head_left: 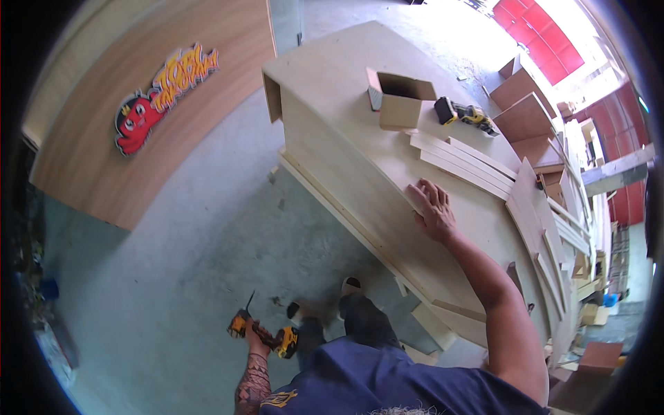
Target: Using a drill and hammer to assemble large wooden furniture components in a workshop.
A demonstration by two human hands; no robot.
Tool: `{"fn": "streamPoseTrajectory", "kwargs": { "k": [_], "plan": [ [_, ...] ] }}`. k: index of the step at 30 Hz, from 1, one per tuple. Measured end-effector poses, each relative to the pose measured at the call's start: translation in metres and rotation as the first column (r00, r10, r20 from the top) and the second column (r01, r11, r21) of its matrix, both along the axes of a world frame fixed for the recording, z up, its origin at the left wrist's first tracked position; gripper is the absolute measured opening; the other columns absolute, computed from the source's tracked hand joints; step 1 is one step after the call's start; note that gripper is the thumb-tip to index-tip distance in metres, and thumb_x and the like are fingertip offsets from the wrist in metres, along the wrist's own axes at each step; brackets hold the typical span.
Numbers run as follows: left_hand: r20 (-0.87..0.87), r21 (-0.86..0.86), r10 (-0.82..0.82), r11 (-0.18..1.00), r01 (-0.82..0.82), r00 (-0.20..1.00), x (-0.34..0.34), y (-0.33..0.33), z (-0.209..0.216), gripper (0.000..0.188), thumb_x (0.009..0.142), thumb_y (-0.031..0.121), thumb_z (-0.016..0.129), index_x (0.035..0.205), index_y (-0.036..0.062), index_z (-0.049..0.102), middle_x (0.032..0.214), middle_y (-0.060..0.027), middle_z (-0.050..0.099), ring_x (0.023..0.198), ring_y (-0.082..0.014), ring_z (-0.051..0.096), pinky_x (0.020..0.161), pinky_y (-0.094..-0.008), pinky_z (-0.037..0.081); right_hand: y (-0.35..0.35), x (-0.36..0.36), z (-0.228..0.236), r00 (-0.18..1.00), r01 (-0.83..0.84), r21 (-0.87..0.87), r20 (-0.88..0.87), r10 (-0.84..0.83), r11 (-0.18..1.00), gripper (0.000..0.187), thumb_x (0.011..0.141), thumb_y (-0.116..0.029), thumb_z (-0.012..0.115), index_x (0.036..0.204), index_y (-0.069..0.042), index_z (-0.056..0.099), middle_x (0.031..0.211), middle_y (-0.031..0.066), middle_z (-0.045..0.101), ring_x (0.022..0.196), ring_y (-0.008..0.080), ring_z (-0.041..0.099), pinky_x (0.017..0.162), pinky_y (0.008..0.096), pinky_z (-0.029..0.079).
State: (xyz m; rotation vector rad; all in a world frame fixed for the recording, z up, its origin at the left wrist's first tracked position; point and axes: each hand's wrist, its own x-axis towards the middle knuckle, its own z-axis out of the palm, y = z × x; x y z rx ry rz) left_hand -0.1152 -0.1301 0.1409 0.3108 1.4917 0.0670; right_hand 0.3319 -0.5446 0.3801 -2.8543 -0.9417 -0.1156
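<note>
Down at my left side, my left hand (256, 338) is wrapped round the handle of a yellow-and-black cordless drill (238, 324). A long thin bit sticks out of the drill, pointing away from me over the floor. My right hand (436, 216) lies flat with its fingers stretched out near the edge of a large pale plywood cabinet (360, 117). Just beyond that hand, several narrow wooden strips (465, 164) lie side by side on the cabinet's top. The right palm's underside is hidden.
An open cardboard box (401, 109) and a second yellow-and-black power tool (467, 116) sit on the cabinet. More boards (529, 207) lie to the right. A wood-faced counter (90, 152) with a red cartoon sign stands far left. Grey concrete floor (187, 263) lies between.
</note>
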Motion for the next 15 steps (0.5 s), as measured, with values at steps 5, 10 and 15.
{"fn": "streamPoseTrajectory", "kwargs": {
  "k": [5,10,15],
  "plan": [
    [-0.227,0.108,-0.187,0.971,0.215,0.956,-0.112,0.030,-0.001,0.029,0.090,0.047,0.065,0.093,0.0188,0.056,0.066,0.0007,0.045,0.060,-0.0161,0.048,0.059,-0.0365,0.043,0.010,-0.007,0.002,0.998,-0.048,0.043,0.034,0.046,0.998,0.073,0.078,-0.018,0.075,0.146,-0.018,0.048,0.145,0.0192,0.042,0.135,0.0411,0.039,0.110,0.0516,0.035],
    [-0.480,0.396,-0.622,0.474,0.786,0.618,-0.165,0.002,0.026,0.031,0.088,0.038,0.069,0.081,0.0093,0.060,0.063,-0.0052,0.057,0.057,-0.0194,0.059,0.052,-0.0393,0.047,0.029,0.056,0.018,0.979,-0.043,0.339,0.202,-0.028,0.940,0.052,0.082,-0.024,0.077,0.128,-0.010,0.059,0.129,0.0199,0.055,0.122,0.0403,0.049,0.103,0.0515,0.040],
    [-0.651,0.205,-0.574,0.497,0.843,0.497,-0.198,-0.036,0.039,0.036,0.089,0.042,0.069,0.097,0.0070,0.069,0.082,-0.0045,0.067,0.083,-0.0169,0.065,0.077,-0.0351,0.051,0.118,0.220,0.086,0.987,0.047,0.410,0.123,-0.106,0.911,0.031,0.096,-0.030,0.059,0.102,-0.001,0.070,0.109,0.0221,0.068,0.104,0.0413,0.064,0.090,0.0501,0.051]
  ]
}}
